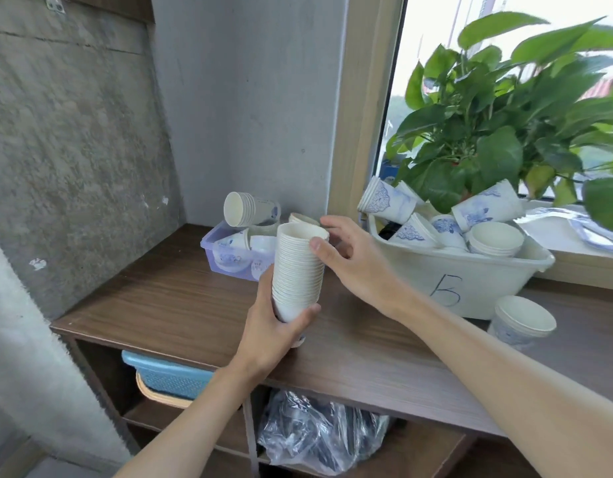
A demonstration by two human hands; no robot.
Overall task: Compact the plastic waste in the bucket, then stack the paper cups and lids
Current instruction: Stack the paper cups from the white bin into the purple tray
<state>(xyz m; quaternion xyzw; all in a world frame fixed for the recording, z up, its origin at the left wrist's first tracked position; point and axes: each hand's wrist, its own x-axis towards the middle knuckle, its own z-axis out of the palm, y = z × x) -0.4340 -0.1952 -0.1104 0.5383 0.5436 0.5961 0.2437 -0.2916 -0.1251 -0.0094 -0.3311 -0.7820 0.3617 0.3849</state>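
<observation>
Cup stack (298, 270): upright above surface (160, 305), left of tub (487, 274). Left hand (274, 336) clamped round its base. Right hand (356, 263) relaxed, fingers apart, thumb touching stack's rim. Loose cups (494, 239) lie inside tub.

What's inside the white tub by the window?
Short stacks of blue-patterned paper cups, tipped every way, plus something dark at its left end. The tub's bottom is covered.

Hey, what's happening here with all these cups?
A person is stacking paper cups. Their left hand grips a tall stack of white paper cups at the brown wooden counter, while the right hand is at its top, thumb on the rim. More loose cups lie jumbled in the white plastic tub and the clear plastic box, not yet stacked.
</observation>
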